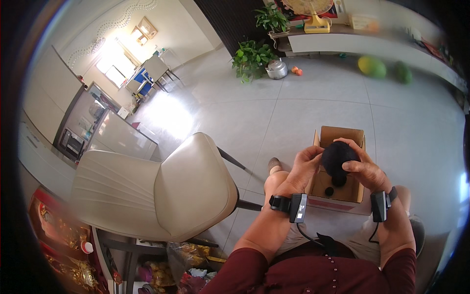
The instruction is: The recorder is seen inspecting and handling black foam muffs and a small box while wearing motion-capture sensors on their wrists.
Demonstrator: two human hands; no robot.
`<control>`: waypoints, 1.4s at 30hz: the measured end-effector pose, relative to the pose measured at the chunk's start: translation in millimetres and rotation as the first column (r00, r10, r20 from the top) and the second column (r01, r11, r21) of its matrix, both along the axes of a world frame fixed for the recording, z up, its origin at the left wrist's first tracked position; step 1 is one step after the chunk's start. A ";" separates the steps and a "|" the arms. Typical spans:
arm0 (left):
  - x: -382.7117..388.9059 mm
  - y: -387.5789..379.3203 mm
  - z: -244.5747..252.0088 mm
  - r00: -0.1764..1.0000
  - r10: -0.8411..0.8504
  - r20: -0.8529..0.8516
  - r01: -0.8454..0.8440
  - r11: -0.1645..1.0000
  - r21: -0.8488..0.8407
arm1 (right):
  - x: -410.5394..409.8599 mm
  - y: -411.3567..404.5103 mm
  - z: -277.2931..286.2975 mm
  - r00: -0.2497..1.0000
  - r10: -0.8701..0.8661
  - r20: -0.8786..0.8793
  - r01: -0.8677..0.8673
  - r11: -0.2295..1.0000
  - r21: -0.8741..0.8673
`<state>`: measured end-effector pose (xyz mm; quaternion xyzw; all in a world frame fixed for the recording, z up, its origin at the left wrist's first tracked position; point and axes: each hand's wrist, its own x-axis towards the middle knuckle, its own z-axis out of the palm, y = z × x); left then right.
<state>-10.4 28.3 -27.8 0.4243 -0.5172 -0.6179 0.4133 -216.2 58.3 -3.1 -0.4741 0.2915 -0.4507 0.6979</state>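
Note:
A round black ball (337, 158), which looks like yarn or fabric, is held up over an open cardboard box (354, 206). My right hand (367, 171) grips the ball from the right, thumb across its front. At its left side, my left hand (306, 161) has thumb and fingertips pinched together near its surface; whether a thread lies between them cannot be told. Inside the box, below the held ball, are another dark round piece (339, 180) and a small black ball (329, 191). Both wrists wear black straps with small devices.
A beige chair (194, 187) stands close on the left. Beyond the box are a metal kettle (276, 69), a leafy plant (251, 57) and green round fruits (372, 67) on the tiled floor. A low white cabinet (341, 39) carries a yellow fan (316, 24). Bags lie at lower left.

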 end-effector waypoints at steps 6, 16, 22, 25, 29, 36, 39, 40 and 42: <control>1.0 -9.2 -22.0 0.995 -0.018 -0.097 0.018 1.000 0.000 | 5.0 -1.4 1.2 0.968 0.004 0.251 -0.036 0.992 0.122; 2.2 -1.8 -4.2 0.981 -0.190 0.030 0.191 0.981 -0.021 | -1.1 -16.7 -27.5 0.934 -0.356 0.030 0.335 0.902 0.273; 5.7 2.3 2.8 0.988 -0.123 -0.097 0.129 0.990 0.054 | 0.5 -18.3 -38.2 0.752 -0.271 -0.601 0.069 0.939 -0.336; 5.2 5.0 7.6 0.990 -0.055 -0.131 0.057 0.998 0.013 | 5.2 -6.6 -13.2 0.895 0.004 -0.447 -0.011 1.000 -0.012; 8.4 1.1 9.5 0.994 -0.106 0.024 0.107 0.994 -0.021 | -0.9 -10.4 -13.0 0.897 0.227 -0.380 -0.198 0.974 0.115; 4.5 -7.7 -7.6 0.986 -0.073 -0.150 0.067 0.996 -0.051 | 1.5 -3.5 -12.3 0.957 0.245 -0.154 -0.264 0.957 -0.121; 5.8 -12.5 -20.1 0.971 -0.090 -0.220 0.089 0.996 -0.012 | 7.0 1.7 -0.6 0.961 0.237 0.142 -0.242 0.970 0.018; 4.5 -12.1 -18.1 0.970 -0.093 -0.223 0.093 0.996 -0.012 | 4.6 1.0 -2.3 0.957 0.196 0.215 -0.207 0.978 0.032; 3.8 -9.6 -11.5 0.995 -0.066 -0.076 0.066 0.998 -0.008 | 5.0 -1.7 -7.0 0.945 0.107 0.310 -0.127 0.991 0.043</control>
